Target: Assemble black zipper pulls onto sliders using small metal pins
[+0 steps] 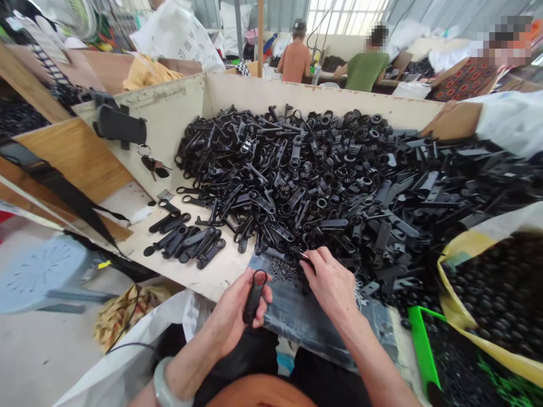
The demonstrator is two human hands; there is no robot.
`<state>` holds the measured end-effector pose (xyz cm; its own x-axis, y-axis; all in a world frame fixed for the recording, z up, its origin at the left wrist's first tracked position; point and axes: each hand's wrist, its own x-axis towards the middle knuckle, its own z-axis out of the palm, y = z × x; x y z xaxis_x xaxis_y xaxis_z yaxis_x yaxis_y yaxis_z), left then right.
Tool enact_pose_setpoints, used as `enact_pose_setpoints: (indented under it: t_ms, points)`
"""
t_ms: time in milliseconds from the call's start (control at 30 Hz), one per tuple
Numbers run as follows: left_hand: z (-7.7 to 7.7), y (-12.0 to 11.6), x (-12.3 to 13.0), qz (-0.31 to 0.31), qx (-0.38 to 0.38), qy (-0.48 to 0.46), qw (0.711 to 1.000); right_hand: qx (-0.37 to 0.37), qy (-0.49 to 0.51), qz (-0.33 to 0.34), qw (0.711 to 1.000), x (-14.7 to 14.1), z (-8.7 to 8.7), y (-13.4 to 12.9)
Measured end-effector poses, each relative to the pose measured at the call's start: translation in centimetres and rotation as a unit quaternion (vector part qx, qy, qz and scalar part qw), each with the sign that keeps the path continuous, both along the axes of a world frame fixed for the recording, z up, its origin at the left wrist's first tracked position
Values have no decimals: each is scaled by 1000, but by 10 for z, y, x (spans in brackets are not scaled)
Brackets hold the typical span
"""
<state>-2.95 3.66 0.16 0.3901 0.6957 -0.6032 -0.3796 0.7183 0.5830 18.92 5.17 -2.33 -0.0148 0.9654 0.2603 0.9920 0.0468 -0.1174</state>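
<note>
In my left hand [240,308] is a black plastic lever-shaped part [254,297] with a ring at its upper end, gripped between thumb and fingers. My right hand [331,282] is closed in a pinch at the near edge of the pile. Something small, dark with a pale glint, shows at its fingertips; I cannot make out what it is. Small metal pins [283,271] lie heaped between the two hands on a dark mat [297,328]. Left of them, several similar black ringed parts [186,240] lie grouped on the pale board.
A big pile of black plastic parts [297,169] fills the walled table [356,99]. At right stand a yellow-rimmed sack [452,297] of round black pieces and a green crate [424,345]. Keys [153,165] hang on the left wall. A blue stool [42,271] stands left. Three people sit beyond.
</note>
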Motion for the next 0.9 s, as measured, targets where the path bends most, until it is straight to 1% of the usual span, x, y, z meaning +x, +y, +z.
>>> enact_pose_setpoints:
  t_ms: [100,200,233,300,333,400,433,500,533,600,700,900]
  points:
    - [1,1,3,-3,-21,-4,1000,35,2,-5,999,6,-2,1]
    - [0,-1,6,17,-26,5,1000,69,30,9,997,11,3,-1]
    - [-1,-2,7,23,-22,10,999,84,56,15,995,12,6,-3]
    - [-2,-5,10,28,-8,20,999,105,150,24,983,9,13,-10]
    - [-3,-6,12,26,7,26,999,100,213,31,972,5,17,-16]
    - [-3,-10,15,19,49,38,998,55,335,51,939,-4,23,-27]
    - [-3,-11,17,11,72,44,996,23,382,61,922,-10,25,-33]
    - [-1,-15,20,-8,107,51,993,-30,435,77,896,-20,27,-42]
    - [0,-17,20,-17,116,53,992,-43,447,79,890,-24,26,-45]
    - [2,-19,21,-32,123,54,990,-51,453,75,887,-28,25,-48]
    - [4,-21,19,-50,134,48,989,-50,447,70,890,-27,23,-48]
    - [10,-22,18,-80,150,58,984,-43,422,96,901,-20,21,-51]
